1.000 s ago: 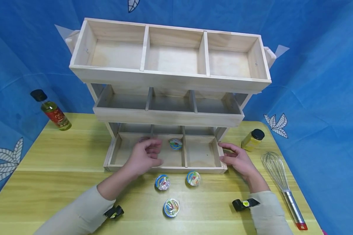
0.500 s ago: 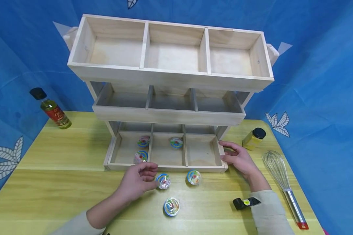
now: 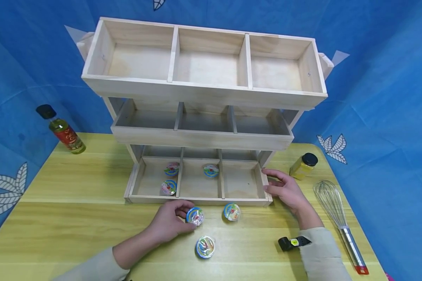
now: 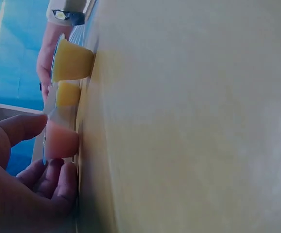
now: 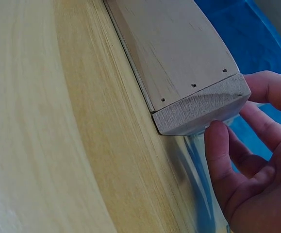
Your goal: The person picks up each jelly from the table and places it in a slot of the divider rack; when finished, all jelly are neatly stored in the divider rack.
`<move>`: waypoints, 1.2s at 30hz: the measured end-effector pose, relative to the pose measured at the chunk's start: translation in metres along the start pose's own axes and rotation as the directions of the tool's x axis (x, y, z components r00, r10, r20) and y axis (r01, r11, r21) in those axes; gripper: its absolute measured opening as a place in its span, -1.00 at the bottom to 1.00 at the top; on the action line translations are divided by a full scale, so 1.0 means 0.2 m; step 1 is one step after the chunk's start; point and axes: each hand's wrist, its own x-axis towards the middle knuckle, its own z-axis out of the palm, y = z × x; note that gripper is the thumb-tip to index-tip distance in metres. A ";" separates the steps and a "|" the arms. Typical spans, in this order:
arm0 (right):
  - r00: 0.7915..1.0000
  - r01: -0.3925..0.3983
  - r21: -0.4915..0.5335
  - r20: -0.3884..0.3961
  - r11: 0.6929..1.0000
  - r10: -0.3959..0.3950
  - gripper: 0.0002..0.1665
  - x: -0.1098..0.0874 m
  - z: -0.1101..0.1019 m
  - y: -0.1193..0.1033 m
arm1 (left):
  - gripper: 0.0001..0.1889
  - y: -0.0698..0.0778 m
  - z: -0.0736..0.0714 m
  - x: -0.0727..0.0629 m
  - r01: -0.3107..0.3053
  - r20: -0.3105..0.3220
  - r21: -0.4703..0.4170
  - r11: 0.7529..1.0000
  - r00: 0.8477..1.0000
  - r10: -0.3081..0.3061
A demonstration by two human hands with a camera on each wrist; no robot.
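Note:
On the table in front of the wooden shelf rack [image 3: 202,140], my left hand [image 3: 168,222] pinches a small jelly cup [image 3: 195,216] with a blue-rimmed lid. The left wrist view shows this cup's pink body [image 4: 62,141] between thumb and fingers, its base close to the tabletop. My right hand [image 3: 285,189] grips the right end of the rack's bottom tray; thumb and index finger touch its end board [image 5: 203,107]. Two other jelly cups stand nearby, one to the right [image 3: 231,212] and one closer to me [image 3: 205,247], with yellow bodies in the left wrist view.
Two jelly cups lie in the bottom tray's left compartment [image 3: 147,177], and another cup [image 3: 211,170] is in the middle one. An oil bottle [image 3: 66,132] stands at the left. To the right are a yellow jar [image 3: 302,167] and a whisk [image 3: 341,222].
My left hand has come out of the bottom tray toward me, uncovering the two cups in its left compartment, and closed around the front left cup. The right hand stays at the tray's end.

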 end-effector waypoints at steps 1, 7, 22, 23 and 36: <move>1.000 0.000 0.001 -0.001 1.000 0.000 -0.31 0.00 0.00 0.00 | -0.46 0.00 0.00 0.00 -0.002 0.003 -0.010 1.000 1.000 0.002; 1.000 0.000 -0.004 -0.007 1.000 0.000 -0.31 0.00 0.00 0.00 | -0.53 0.00 0.00 0.00 -0.015 0.043 -0.035 0.999 0.999 0.016; 1.000 -0.010 -0.023 -0.020 1.000 0.010 -0.32 -0.01 0.00 0.01 | -0.49 -0.06 0.04 0.02 -0.087 0.097 0.099 0.991 0.992 0.078; 1.000 -0.012 -0.024 -0.022 1.000 0.012 -0.32 -0.01 0.00 0.01 | -0.50 -0.06 0.04 0.02 -0.103 0.092 0.112 0.988 0.991 0.093; 1.000 -0.025 -0.028 -0.020 0.999 0.024 -0.31 -0.01 0.01 -0.01 | -0.64 -0.05 0.03 0.03 -0.336 0.164 0.246 0.909 0.939 0.302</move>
